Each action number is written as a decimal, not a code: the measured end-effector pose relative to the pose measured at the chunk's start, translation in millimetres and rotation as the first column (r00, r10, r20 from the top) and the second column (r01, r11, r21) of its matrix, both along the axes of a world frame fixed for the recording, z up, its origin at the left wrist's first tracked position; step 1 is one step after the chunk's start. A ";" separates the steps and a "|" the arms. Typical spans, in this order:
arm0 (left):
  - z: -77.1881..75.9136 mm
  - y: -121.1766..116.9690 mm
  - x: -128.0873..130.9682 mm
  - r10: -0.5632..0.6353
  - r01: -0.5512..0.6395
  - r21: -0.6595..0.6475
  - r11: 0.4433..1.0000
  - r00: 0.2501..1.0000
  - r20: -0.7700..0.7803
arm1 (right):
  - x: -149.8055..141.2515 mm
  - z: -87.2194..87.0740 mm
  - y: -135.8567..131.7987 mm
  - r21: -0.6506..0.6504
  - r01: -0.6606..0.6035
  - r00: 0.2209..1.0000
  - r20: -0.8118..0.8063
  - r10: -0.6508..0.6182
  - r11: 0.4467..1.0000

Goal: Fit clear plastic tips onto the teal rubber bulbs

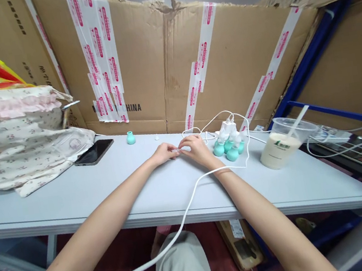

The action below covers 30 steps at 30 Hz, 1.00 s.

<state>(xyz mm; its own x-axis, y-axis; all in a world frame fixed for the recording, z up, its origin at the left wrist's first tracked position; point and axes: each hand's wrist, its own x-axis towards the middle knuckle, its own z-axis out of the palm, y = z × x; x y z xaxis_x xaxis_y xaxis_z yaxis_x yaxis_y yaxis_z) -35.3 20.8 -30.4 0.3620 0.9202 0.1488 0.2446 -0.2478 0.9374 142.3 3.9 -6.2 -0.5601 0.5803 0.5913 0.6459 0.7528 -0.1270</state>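
Over the middle of the table, my left hand (163, 153) and my right hand (195, 147) meet at the fingertips. Both are closed in a pinch on a small whitish, see-through piece (178, 150), mostly covered by the fingers. Just right of my right hand stand several round teal bottles (232, 153) with clear-white tops, grouped tightly. A single teal bottle (130, 138) without a top stands farther back on the left. Near it lies a tiny white piece (156, 137).
A white cable (191, 198) runs across my right wrist to a white plug block (229, 125). A drink cup with a straw (277, 145) stands right. A black phone (95, 152) and a floral cloth bag (22, 133) lie left. Cardboard (141, 59) walls the back.
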 end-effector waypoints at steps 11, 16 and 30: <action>7.6 -4.8 0.6 -0.110 0.127 -0.068 0.990 0.971 0.212 | -2.7 0.0 0.4 -0.024 0.039 0.993 -0.107 -0.041 0.999; 10.1 -2.5 -4.2 -0.111 0.119 -0.026 0.993 0.971 0.211 | -3.1 -1.8 3.2 -0.041 0.002 0.979 -0.201 -0.010 0.999; 20.3 -12.8 -0.1 -0.016 0.022 -0.012 1.000 0.943 0.334 | -5.3 5.5 -8.7 -0.017 -0.095 0.913 -0.399 0.081 0.995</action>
